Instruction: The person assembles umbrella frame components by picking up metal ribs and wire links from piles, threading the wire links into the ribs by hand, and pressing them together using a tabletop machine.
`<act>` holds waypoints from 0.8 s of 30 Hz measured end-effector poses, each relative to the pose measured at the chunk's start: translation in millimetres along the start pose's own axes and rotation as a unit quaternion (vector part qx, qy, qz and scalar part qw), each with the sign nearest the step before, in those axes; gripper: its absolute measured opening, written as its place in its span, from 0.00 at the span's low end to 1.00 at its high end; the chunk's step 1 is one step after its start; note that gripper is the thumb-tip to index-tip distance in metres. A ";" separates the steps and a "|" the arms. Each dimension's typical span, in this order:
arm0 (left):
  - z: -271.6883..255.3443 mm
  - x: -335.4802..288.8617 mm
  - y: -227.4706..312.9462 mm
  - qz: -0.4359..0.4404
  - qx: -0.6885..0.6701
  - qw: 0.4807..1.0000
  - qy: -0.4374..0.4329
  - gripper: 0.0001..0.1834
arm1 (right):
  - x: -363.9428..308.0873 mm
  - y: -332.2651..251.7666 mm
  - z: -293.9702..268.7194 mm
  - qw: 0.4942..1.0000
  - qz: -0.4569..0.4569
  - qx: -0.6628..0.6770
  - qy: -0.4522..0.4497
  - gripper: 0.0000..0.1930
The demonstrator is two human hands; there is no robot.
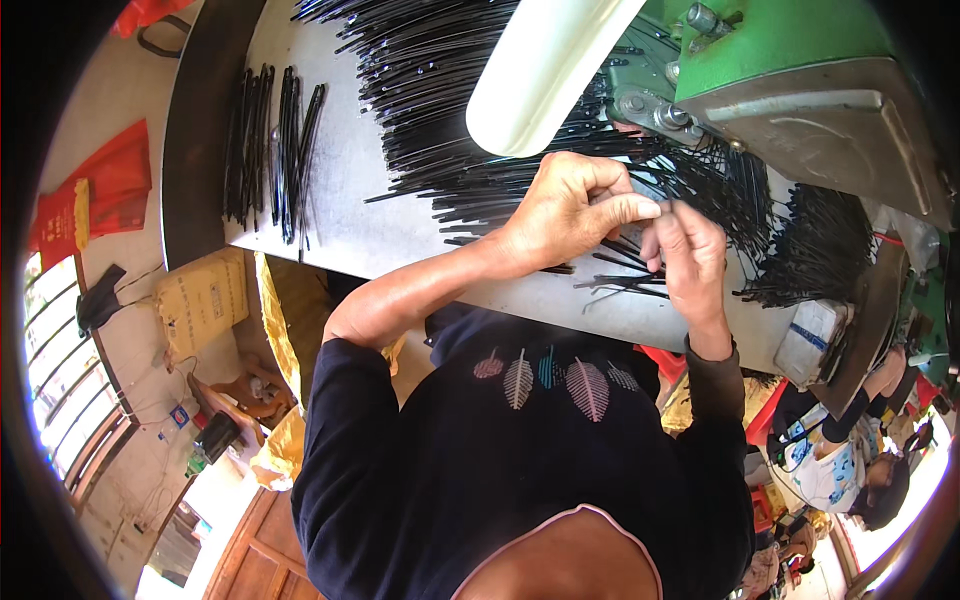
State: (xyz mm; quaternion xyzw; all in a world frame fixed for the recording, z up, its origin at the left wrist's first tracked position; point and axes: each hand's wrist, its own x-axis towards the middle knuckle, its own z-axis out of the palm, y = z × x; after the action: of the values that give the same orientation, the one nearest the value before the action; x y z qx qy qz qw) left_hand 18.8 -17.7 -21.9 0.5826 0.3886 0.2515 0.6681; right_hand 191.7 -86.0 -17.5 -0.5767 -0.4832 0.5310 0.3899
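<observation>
My left hand (572, 208) and my right hand (690, 252) meet above the near edge of the metal work table (560, 308). Thumb and fingertips of both are pinched together, almost touching. Whatever lies between them is too small or too hidden to make out. Behind my left hand spreads a large heap of thin black strips (430, 110). More black strips (625, 272) lie loose under the hands at the table's edge. A green machine (770, 45) stands just beyond my right hand, with a metal linkage (655, 108) low on its side.
A long white shade (550, 75) hangs over the heap. Small bundles of strips (287, 150) lie at the table's left; a dense bunch (815, 245) sits at the right, near a pale box (810, 340). A cardboard box (203, 303) is left of the table. Another person (840, 465) is far right.
</observation>
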 end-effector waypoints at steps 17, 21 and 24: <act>-61.1 18.5 -18.4 0.317 0.558 0.744 0.188 0.12 | 19.8 6.9 19.1 0.963 -0.157 -0.177 0.133 0.02; -60.8 14.4 -13.8 0.334 0.527 0.760 0.183 0.14 | 18.9 12.1 17.7 0.971 -0.132 -0.146 0.136 0.02; -56.5 18.1 -12.1 0.299 0.545 0.759 0.195 0.15 | 19.6 11.9 22.6 0.980 -0.107 -0.111 0.127 0.03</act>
State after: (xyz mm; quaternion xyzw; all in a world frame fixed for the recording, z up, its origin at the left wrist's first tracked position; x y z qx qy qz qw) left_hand -18.2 27.1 -38.8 0.8734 0.3874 0.2927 0.0389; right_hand 170.4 -71.2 -36.6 -0.6239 -0.5444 0.3517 0.4367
